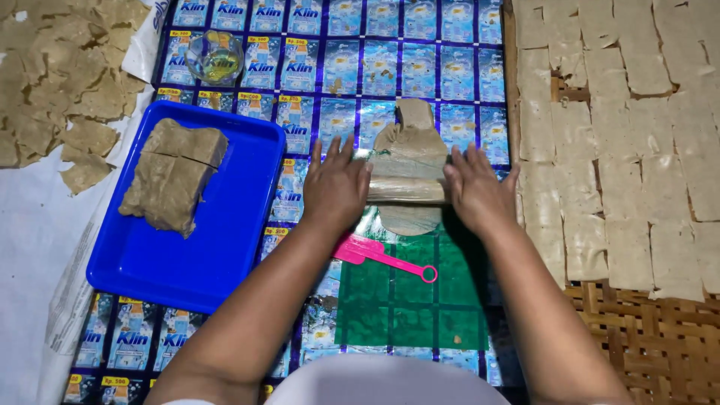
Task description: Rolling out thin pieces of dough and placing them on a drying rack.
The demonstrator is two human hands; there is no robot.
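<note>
Left hand [335,185]: laid palm down at the centre of the frame, fingers spread flat and pressed on the left end of a roller; nothing is gripped.
Right hand [475,191]: laid palm down just right of centre, fingers flat and slightly spread on the roller's right end; nothing is clasped.
Roller [406,178]: a pale cylinder, wrapped in clear film as far as can be told, lying crosswise between the two hands; it appears to be borne on from both ends so that the pressure falls evenly.
Dough sheet [410,142]: a thin brownish strip stretched above and below the roller, lengthwise to the frame; it is judged to be flattened under the roller.
Pink tool [379,254]: a small plastic scraper or cutter lying below the hands, touching neither.
Blue tray [225,247]: left of centre, holding a thick brownish dough block [174,176] split by a crack, kept within easy reach.
Glass bowl [214,57]: upper left, holding a little yellowish liquid, perhaps oil.
Cut pieces [622,142]: pale rectangles laid edge to edge on a woven mat [652,337] at the right.
Scraps [60,82]: irregular dough trimmings heaped at upper left on white sheeting.
Work surface [420,67]: a glossy sheet of joined blue sachet packaging, with a green patch at lower centre, spread on the floor; the room beyond is not shown.
</note>
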